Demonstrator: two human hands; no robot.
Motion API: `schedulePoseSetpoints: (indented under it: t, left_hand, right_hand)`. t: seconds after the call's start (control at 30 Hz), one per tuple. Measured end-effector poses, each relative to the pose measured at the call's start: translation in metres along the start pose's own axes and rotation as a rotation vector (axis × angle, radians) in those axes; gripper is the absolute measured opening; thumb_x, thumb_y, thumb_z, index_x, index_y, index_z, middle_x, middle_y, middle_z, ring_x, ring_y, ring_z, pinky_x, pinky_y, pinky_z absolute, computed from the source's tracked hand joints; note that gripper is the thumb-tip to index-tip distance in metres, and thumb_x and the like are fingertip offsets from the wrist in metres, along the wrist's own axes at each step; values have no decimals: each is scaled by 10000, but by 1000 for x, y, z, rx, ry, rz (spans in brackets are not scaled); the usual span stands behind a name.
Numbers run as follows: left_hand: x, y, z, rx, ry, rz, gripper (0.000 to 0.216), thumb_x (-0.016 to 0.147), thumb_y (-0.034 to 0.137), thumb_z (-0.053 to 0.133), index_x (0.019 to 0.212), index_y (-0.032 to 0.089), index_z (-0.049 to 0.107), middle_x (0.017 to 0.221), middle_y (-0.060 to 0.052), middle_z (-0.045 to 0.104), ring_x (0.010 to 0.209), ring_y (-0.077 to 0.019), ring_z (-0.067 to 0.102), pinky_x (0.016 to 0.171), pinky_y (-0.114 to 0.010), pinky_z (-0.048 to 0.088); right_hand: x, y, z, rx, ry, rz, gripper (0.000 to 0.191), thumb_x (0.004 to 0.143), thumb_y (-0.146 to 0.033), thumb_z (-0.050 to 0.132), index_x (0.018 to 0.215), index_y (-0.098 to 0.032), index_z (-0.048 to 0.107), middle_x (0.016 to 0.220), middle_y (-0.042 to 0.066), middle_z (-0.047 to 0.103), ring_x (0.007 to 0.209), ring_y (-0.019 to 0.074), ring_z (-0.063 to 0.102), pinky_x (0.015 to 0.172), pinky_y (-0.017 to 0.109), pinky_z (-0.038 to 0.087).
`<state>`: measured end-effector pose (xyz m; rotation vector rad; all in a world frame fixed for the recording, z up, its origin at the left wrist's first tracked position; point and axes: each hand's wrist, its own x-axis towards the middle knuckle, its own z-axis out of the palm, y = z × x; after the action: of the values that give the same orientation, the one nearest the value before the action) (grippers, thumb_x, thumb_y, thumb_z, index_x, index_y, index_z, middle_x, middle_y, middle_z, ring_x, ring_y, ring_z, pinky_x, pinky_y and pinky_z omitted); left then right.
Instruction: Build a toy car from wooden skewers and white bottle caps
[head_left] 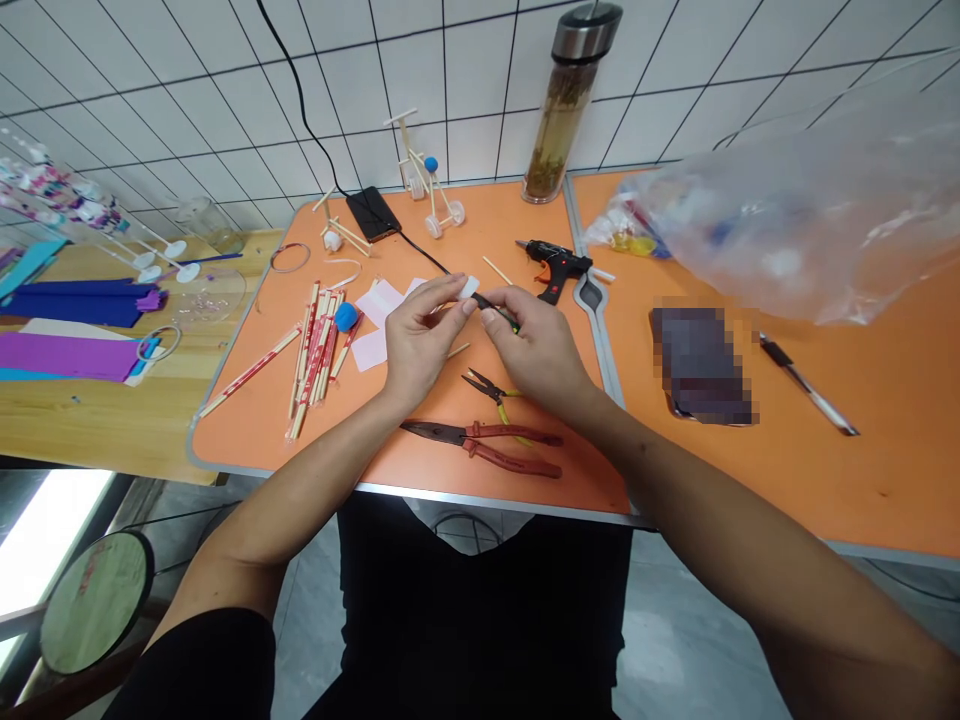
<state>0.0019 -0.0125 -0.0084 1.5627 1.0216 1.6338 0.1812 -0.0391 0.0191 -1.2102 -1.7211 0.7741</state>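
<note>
My left hand [421, 335] pinches a small white piece [469, 287] between thumb and fingertips above the orange table [247, 420]. My right hand [534, 345] is closed round a thin dark tool [495, 306] whose tip meets the white piece. Both hands hover close together over pale pink paper squares [379, 305]. Red-handled pliers [487, 447] and small yellow-handled cutters [491, 390] lie just in front of my hands.
A bundle of wooden sticks [315, 350] and a blue ball [346, 317] lie to the left. A black glue gun [556, 264], a stick model [424, 180], a flask [570, 100], a plastic bag [795, 200], a pen [806, 383] and a blurred-out dark object [701, 362] surround them.
</note>
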Motion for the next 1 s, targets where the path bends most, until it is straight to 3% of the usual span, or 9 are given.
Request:
schedulePoseSetpoints:
  t: [0.2,0.33,0.5,0.6,0.67,0.73,0.83,0.9,1.0]
  left_hand:
    - [0,3,-2,-12,-8,-59,349,903,587,951,1037,266,921,1031,-55,898,941,-190,837,893,-327,671]
    - [-1,-3,-3,-76,-33,-66,353,874,570,981,1012,258,889,1009,-34,889,954,-172,843,893,-301,672]
    - [-5,-5,-2,-92,-35,4,333,916,556,952,1055,261,884,1029,-36,893,948,-168,853,919,-323,697]
    - [-7,-2,0,-103,-47,54,282,969,497,920,1110,257,874,1033,-38,882,929,-169,857,934,-340,702]
    - [-7,-2,1,-128,-67,68,266,984,473,910,1129,257,859,1054,-38,879,930,-166,861,959,-349,704]
    - [-5,-2,1,-147,-83,60,273,980,486,912,1108,256,842,1067,-37,877,958,-166,862,972,-342,703]
    - [-1,-3,1,-112,-61,19,296,970,523,913,1028,249,815,1076,-44,876,988,-170,855,941,-326,700]
    - [1,-4,0,-88,-39,-12,323,961,542,917,976,243,796,1068,-48,876,983,-179,853,924,-332,701]
    - [1,-4,-1,-82,-31,-32,349,929,565,940,1019,246,829,1062,-50,882,978,-193,854,927,-354,705]
  right_hand:
    - [-9,-9,3,-810,-70,-79,462,1201,-284,376,1524,-184,691,1269,161,815,1017,289,749,675,362,312]
    - [-11,-13,4,-915,-78,-102,510,1209,-259,327,1592,-170,652,1180,168,800,925,273,740,646,375,246]
    - [-4,-13,-5,-165,-79,55,259,1101,-286,546,1228,-179,744,951,80,732,756,196,592,630,307,312]
    - [2,-11,-15,546,-322,345,239,1025,-439,695,1074,-205,682,738,-48,483,548,108,275,526,264,203]
    - [4,-8,-17,741,-410,448,303,982,-489,749,1064,-209,666,723,-82,411,533,89,187,510,258,150]
    - [3,-4,-14,581,-288,342,245,996,-433,725,1063,-200,690,735,-55,481,551,103,295,536,263,221]
    - [-3,-1,-3,-11,-41,21,255,1070,-310,594,1203,-178,767,986,78,760,794,195,619,691,315,385]
    - [-7,-2,2,-385,-22,-86,362,1115,-277,516,1354,-175,769,1213,136,819,973,265,709,735,350,387]
    - [-12,-7,5,-754,-73,-93,448,1171,-276,418,1479,-185,732,1224,160,821,968,302,740,682,366,317]
